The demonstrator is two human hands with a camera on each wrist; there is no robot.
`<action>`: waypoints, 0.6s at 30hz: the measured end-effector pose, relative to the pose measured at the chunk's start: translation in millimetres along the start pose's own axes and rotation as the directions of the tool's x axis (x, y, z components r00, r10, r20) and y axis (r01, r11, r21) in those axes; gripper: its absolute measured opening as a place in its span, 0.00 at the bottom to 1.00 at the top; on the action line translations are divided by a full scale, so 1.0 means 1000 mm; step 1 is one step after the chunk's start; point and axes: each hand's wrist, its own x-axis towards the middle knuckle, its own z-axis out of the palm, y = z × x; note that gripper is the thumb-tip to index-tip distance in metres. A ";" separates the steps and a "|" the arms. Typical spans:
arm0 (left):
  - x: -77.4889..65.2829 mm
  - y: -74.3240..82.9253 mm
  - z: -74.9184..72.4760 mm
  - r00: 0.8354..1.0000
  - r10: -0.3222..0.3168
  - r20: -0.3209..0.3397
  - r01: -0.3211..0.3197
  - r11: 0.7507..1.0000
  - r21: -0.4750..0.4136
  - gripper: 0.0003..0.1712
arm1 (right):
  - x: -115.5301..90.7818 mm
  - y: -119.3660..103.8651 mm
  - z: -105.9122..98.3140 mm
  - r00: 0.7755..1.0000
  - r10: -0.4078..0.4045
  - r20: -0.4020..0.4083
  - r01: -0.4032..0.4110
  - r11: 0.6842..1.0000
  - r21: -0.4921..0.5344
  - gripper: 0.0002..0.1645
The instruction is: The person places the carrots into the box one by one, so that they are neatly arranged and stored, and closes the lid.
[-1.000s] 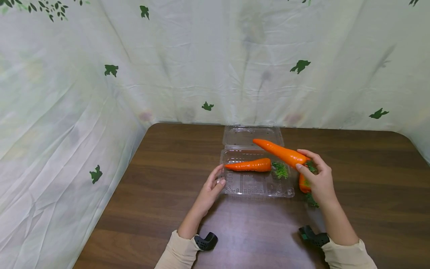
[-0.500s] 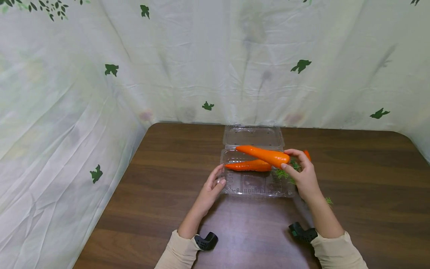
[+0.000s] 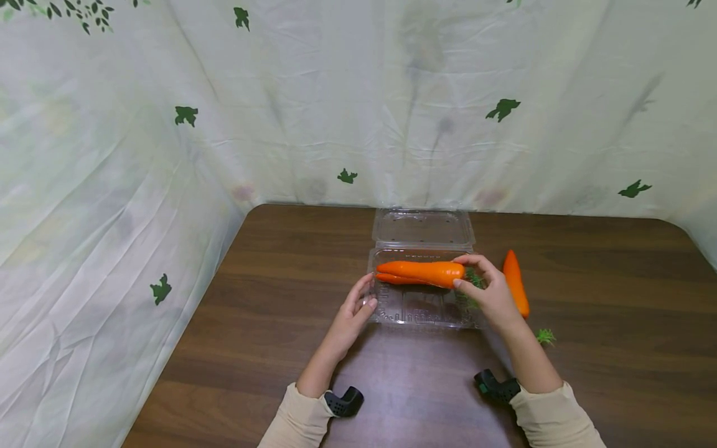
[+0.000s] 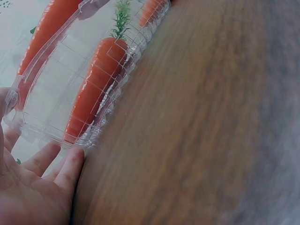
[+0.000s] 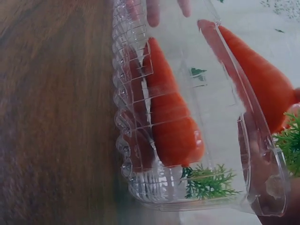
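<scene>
My right hand pinches an orange carrot by its thick end, just over a clear plastic clamshell box. Green leaves trail beside that hand in the right wrist view. A second carrot lies inside the box, its tip toward my left; from the head it is mostly covered by the held one. At the box's left end is my left hand, thumb and index fingertip at the rim. Its other fingers reach against the outer end wall in the left wrist view.
The box's lid lies folded back toward the curtain. A third carrot rests on the wooden table to the right, partly behind my right forearm, its green top showing beyond. A pale patterned curtain borders the table's far edge.
My right hand has moved left and lowered the carrot from the right side to above the box, alongside the other carrot. The third carrot has come into fuller view. My left hand stays put.
</scene>
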 end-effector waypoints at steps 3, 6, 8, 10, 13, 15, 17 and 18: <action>0.000 0.001 0.000 1.000 -0.007 -0.001 0.007 1.000 -0.007 0.29 | 0.000 0.001 0.000 0.999 0.007 0.031 -0.006 1.000 -0.016 0.19; 0.000 0.001 0.001 1.000 -0.012 -0.002 0.012 1.000 -0.011 0.29 | 0.001 0.001 -0.001 0.998 0.011 0.056 -0.009 0.999 -0.047 0.20; 0.000 0.001 0.001 1.000 -0.012 -0.003 0.012 1.000 -0.012 0.29 | 0.001 -0.001 -0.001 0.997 0.020 0.069 -0.015 0.997 -0.071 0.20; 0.000 0.001 0.000 1.000 -0.013 -0.004 0.013 1.000 -0.007 0.29 | 0.001 -0.005 0.000 0.996 0.028 0.082 -0.021 0.996 -0.088 0.20; 0.001 0.000 0.000 1.000 -0.015 -0.005 0.015 1.000 0.002 0.29 | 0.000 -0.014 0.002 0.994 0.039 0.100 -0.029 0.994 -0.108 0.20; 0.001 0.000 0.000 1.000 -0.017 -0.005 0.017 1.000 0.005 0.29 | 0.000 -0.016 0.002 0.993 0.049 0.111 -0.037 0.994 -0.107 0.21; 0.001 0.001 0.000 1.000 -0.015 -0.006 0.015 1.000 0.008 0.29 | 0.001 -0.014 0.002 0.991 0.058 0.121 -0.044 0.992 -0.115 0.21; 0.001 0.001 0.000 1.000 -0.015 -0.007 0.015 1.000 0.010 0.29 | 0.002 -0.011 0.002 0.990 0.068 0.122 -0.053 0.992 -0.117 0.21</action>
